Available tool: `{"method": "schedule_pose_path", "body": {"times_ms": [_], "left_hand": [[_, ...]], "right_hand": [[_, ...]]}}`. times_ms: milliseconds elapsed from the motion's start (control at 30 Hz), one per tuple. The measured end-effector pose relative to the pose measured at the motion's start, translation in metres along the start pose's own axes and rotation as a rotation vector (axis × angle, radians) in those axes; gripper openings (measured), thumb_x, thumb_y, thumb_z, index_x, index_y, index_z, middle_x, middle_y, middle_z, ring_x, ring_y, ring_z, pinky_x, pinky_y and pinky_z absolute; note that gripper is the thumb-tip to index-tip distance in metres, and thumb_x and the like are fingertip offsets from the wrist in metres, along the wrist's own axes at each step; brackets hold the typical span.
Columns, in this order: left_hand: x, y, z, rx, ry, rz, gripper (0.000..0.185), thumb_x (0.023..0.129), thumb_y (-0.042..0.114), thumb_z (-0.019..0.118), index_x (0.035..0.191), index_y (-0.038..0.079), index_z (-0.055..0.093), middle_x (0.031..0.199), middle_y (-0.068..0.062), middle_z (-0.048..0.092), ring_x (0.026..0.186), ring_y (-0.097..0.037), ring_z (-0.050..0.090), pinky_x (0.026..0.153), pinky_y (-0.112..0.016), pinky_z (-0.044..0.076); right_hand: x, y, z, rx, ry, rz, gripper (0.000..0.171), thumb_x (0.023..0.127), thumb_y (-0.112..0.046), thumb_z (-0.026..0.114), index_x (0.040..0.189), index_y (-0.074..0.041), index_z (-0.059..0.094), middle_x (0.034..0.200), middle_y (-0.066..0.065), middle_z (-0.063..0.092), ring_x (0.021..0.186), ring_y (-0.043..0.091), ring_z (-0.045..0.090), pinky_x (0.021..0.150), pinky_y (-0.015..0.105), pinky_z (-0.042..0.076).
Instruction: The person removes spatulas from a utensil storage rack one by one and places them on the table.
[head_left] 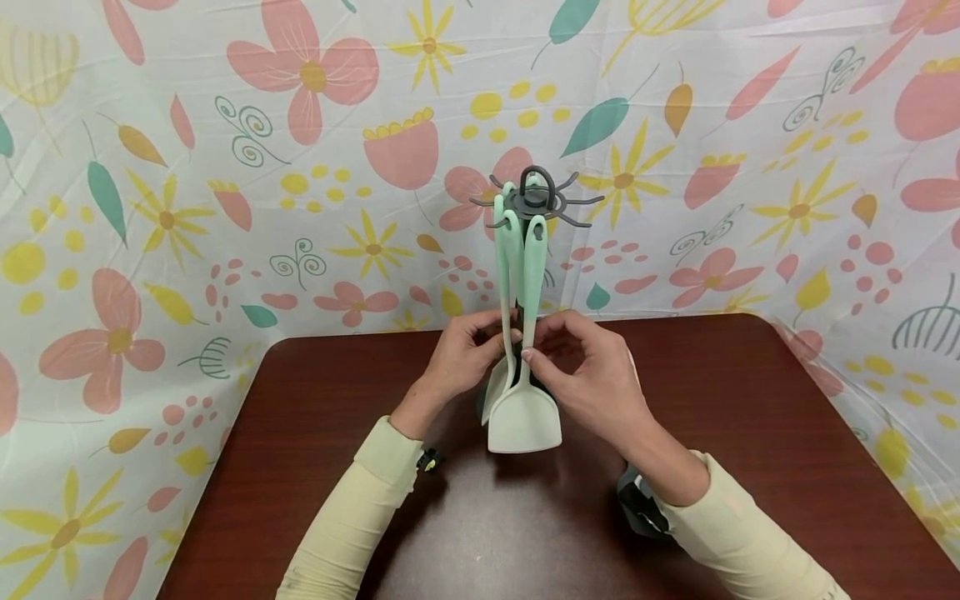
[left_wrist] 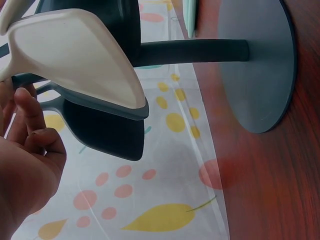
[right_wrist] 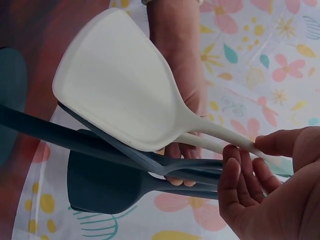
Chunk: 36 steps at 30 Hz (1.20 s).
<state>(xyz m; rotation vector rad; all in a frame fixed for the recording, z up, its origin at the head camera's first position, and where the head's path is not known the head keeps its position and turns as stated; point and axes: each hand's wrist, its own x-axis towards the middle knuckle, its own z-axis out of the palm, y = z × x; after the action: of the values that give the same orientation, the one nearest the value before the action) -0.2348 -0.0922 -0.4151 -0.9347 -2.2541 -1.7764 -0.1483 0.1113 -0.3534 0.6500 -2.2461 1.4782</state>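
A dark grey utensil stand (head_left: 536, 198) with a ring of hooks and a loop on top stands at the table's back. Spatulas with mint-green handle ends hang around its pole (left_wrist: 200, 51). My right hand (head_left: 603, 371) pinches the handle of the front white spatula (head_left: 525, 423), thumb on top. My left hand (head_left: 465, 354) has its fingers curled among the handles, at a second white spatula (head_left: 497, 387); its exact hold is partly hidden. Dark spatulas, one of them (right_wrist: 105, 180) lowest in the right wrist view, hang behind the white ones.
The stand's round dark base (left_wrist: 265, 70) rests on the brown table (head_left: 315, 433). A floral cloth (head_left: 420, 167) hangs directly behind. Several bare hooks stick out on the stand's right side. Dark wrist devices sit at both sleeves.
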Motion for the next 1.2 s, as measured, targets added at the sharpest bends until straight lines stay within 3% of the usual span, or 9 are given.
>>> {"method": "schedule_pose_path", "body": {"times_ms": [1200], "left_hand": [[-0.0003,-0.001,0.0007,-0.02,0.003,0.013,0.025,0.102,0.018,0.074,0.127,0.012,0.078,0.107,-0.001,0.081,0.081,-0.017,0.071,0.065,-0.03,0.054]], "right_hand": [[-0.0007,-0.0001,0.0013,0.032,0.011,-0.024,0.016,0.095,-0.005,0.08,0.106,-0.015,0.072,0.094,-0.005,0.073,0.077,0.015,0.07,0.068,0.025,0.058]]}}
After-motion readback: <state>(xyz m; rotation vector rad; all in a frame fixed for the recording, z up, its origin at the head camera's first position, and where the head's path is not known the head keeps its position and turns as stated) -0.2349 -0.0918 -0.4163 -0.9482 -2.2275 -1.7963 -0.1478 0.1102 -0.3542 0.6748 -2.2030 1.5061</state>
